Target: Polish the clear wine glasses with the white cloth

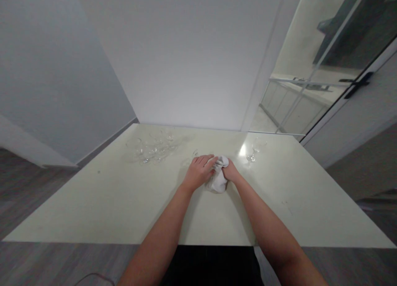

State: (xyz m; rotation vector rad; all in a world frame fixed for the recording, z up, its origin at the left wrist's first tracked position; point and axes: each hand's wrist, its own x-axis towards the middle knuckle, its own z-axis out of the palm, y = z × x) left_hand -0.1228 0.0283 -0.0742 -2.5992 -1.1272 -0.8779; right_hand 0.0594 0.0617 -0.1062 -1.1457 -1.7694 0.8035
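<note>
Over the middle of the table, my left hand (200,170) is closed round a clear stemmed glass; a bit of its clear edge (195,153) shows beyond the fingers, and the hand hides most of it. A crumpled white cloth (219,182) bunches between my two hands and hangs down toward the tabletop. My right hand (230,171) grips this cloth from the right side, its fingers mostly tucked in the folds. How far the cloth reaches into the glass is hidden.
Several clear stemmed glasses (150,147) stand grouped at the table's back left. One more stemmed glass (252,156) stands to the right of my hands. The pale table (124,211) meets a white wall (192,71); a glazed door (356,85) is at the right.
</note>
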